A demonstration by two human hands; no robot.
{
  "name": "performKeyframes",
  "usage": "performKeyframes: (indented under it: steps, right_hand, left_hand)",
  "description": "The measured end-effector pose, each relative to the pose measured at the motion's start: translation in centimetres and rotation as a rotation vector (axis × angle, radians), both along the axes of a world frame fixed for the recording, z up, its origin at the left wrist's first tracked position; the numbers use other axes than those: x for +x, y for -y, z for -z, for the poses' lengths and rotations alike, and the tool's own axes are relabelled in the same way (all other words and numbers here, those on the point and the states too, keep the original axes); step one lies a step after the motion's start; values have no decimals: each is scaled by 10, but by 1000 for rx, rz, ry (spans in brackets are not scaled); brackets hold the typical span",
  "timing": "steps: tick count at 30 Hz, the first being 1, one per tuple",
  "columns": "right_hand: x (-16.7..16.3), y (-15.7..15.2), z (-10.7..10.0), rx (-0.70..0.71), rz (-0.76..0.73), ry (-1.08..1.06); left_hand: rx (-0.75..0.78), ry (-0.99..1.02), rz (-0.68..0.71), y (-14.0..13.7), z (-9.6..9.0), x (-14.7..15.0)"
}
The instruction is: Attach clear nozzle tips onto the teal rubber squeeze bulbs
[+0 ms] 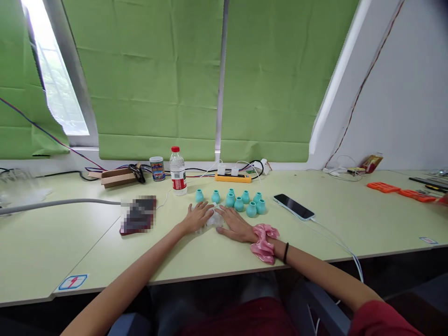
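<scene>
- A crumpled, clear plastic sheet or bag (pixel 214 221) is held on the pale yellow-green surface (pixel 210 257), between and partly under the left hand (pixel 196 219) and the right hand (pixel 237 225), both laid palm-down with fingers spread.
- Small, teal, vase-shaped pots (pixel 239 204) are ranged from eleven to two o'clock of it; the nearest could be toppled if the right hand were pushed forward.
- The plastic might be dragged into them by uneven pressure.
</scene>
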State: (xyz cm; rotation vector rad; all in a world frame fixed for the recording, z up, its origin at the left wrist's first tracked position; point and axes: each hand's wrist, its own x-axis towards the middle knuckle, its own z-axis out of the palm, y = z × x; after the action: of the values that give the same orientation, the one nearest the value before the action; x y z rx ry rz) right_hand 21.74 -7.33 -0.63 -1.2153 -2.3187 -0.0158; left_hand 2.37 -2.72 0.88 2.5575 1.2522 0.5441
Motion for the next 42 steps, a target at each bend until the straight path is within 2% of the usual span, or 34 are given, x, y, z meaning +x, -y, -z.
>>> performKeyframes:
  steps: [2, 5, 9, 12, 18, 22, 25, 30, 34, 36, 40, 42]
  right_hand:
    - [-12, -8, -3, -46, -28, 58]
    - [-30, -21, -3, -85, 17, 78]
    - [-42, -33, 1, -62, -23, 66]
    - [-41, -37, 2, -16, -67, 30]
    - [-36, -38, 0, 50, 42, -109]
    - [-37, -32, -2, 44, -11, -16]
    - [-37, -29, -2, -5, 11, 83]
    - [-39, -31, -2, -27, 60, 115]
    - [-40, -34, -4, 49, 68, 70]
    - [-41, -36, -5, 70, 70, 60]
    - [-42, -38, -4, 6, 12, 133]
    - [-42, -37, -4, 8, -18, 155]
  left_hand:
    - [-4, -12, -18, 0, -1, -5]
    - [-53, -29, -20, -5, -1, -14]
    - [-132, -8, 6, -16, 2, -23]
    - [-125, -1, 15, -17, 3, -23]
    - [-12, -36, -5, -7, 3, -12]
    - [5, -174, -55, -9, 8, -9]
    - [35, -251, -49, -11, 11, -10]
    - [-30, -106, -41, -10, 8, -9]
    - [66, 20, 26, -9, 6, -8]
    - [66, 6, 10, -9, 7, -8]
    - [6, -112, -105, -9, 8, -8]
    - [3, -158, -105, -9, 9, -9]
